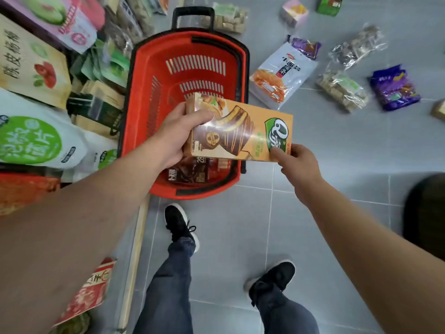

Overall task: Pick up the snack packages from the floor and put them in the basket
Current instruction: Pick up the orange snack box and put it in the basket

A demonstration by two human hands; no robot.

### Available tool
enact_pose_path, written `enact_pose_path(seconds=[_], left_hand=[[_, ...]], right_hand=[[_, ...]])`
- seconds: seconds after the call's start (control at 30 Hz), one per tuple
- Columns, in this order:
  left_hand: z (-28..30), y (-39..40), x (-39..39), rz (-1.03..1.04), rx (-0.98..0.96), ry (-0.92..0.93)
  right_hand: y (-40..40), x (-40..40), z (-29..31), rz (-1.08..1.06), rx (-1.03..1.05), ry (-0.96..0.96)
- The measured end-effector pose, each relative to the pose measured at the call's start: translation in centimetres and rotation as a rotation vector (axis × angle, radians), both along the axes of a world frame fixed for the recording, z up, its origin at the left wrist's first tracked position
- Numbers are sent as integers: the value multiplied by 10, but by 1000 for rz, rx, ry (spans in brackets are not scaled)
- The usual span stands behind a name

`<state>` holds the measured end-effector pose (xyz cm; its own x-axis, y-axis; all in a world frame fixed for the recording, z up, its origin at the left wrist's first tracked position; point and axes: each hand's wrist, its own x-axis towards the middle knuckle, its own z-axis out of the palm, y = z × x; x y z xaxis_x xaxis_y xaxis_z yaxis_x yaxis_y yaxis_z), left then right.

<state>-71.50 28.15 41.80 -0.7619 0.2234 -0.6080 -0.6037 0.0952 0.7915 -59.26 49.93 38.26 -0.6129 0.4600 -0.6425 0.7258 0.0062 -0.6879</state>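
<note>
Two hands on one orange snack box [240, 131], held flat over the near half of the red basket [144, 97]. Left hand [175, 136] gripping the box's left end, thumb curled on top, fingers underneath and hidden. Right hand [298, 165] pinching the near right corner, thumb pressed on the green logo, fingers below the box.

One basket standing on the grey tiled floor [325, 145], with one black pull handle [192, 18] at its far end. Inside, at the near end and partly hidden beneath the held box, at least one dark brown box [190, 172]; exact count there impossible to tell.

Eight packages visible loose on the floor beyond and right of the basket: one large white pouch [281, 75], two purple packs [395, 88] [305, 47], three clear bags of brownish pieces [342, 89] [358, 47] [231, 20], one pink box [293, 12], one green pack [330, 4]. One more item cut off at the right edge, too little showing to identify.

Two black shoes [180, 225] [272, 278] below blue jeans, planted near the basket's near end. To the left, crowded shelves [48, 68] of bagged goods, too many and too blurred to count.
</note>
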Motion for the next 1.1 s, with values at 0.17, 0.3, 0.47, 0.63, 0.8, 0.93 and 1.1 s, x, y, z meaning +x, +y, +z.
enact_pose_path(seconds=[0.17,0.3,0.47,0.63,0.8,0.93,1.1], left_hand=[[-16,-99,-57,57,-96,-52],[-32,-167,-96,64,-183,-128],[-63,-208,-119,60,-262,-172],[-95,-204,-133,52,-380,-101],[-135,-175,-148,44,-429,-42],[-170,-138,-158,54,-442,-53],[-214,-101,-165,18,-483,-111]], right_hand=[[-94,-73,-9,14,-36,-45],[-162,-120,-30,47,-58,-118],[-214,-144,-70,79,-92,-223],[-226,-163,-103,209,-233,-334],[-205,-187,-119,239,-262,-324],[-185,-206,-135,376,-286,-257],[-170,-222,-165,538,-297,-240]])
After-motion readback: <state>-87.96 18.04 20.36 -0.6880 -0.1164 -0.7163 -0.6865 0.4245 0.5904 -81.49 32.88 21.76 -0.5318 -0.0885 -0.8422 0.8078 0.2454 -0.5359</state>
